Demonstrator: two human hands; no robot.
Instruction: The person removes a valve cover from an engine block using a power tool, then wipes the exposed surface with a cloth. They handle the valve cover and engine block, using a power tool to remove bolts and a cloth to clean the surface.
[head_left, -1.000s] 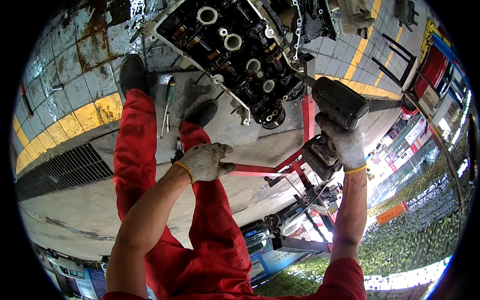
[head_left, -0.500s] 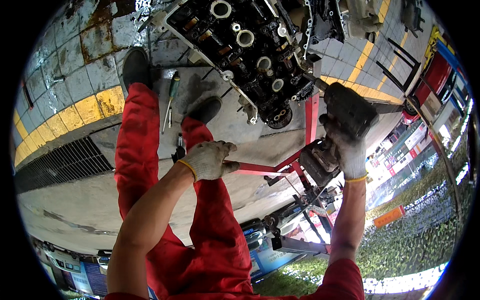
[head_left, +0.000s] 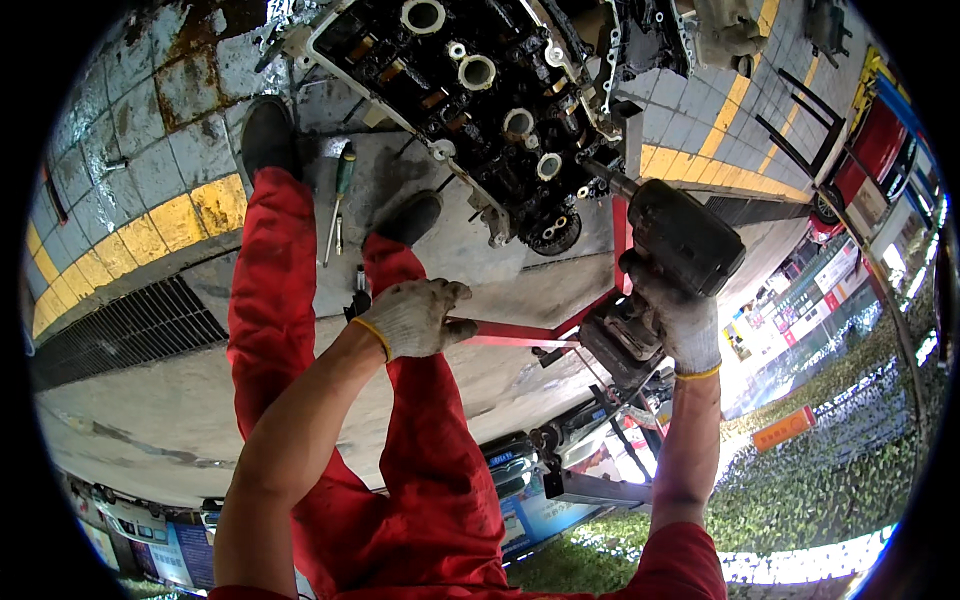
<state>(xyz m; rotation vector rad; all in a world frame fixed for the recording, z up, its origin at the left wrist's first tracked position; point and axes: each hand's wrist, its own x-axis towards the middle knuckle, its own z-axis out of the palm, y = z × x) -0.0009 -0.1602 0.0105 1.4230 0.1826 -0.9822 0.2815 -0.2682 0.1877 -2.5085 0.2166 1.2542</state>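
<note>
A greasy black engine cylinder head [head_left: 470, 120] with pale metal rims round its round wells stands at the top middle. My right hand [head_left: 680, 310], in a dirty white work glove, grips the handle of a black cordless impact wrench [head_left: 685, 238]. Its battery [head_left: 622, 335] hangs below the fist. The wrench's nose points left to the engine's lower right side; whether the tip sits on a bolt is too dark to tell. My left hand [head_left: 412, 317], gloved too, hovers over my knee with loosely bent fingers and thumb apart, nothing visible in it.
A red metal stand [head_left: 515, 333] spreads below the engine. On the floor lie a green-handled screwdriver [head_left: 340, 195] and a thin metal tool [head_left: 339, 235]. A drain grate [head_left: 140, 325] runs at left. A dark engine cover [head_left: 650, 40] is at the upper right.
My right hand and the impact wrench have shifted slightly left and the wrench tip lies further over the engine. The engine appears a little further left and up. My left hand stays almost still.
</note>
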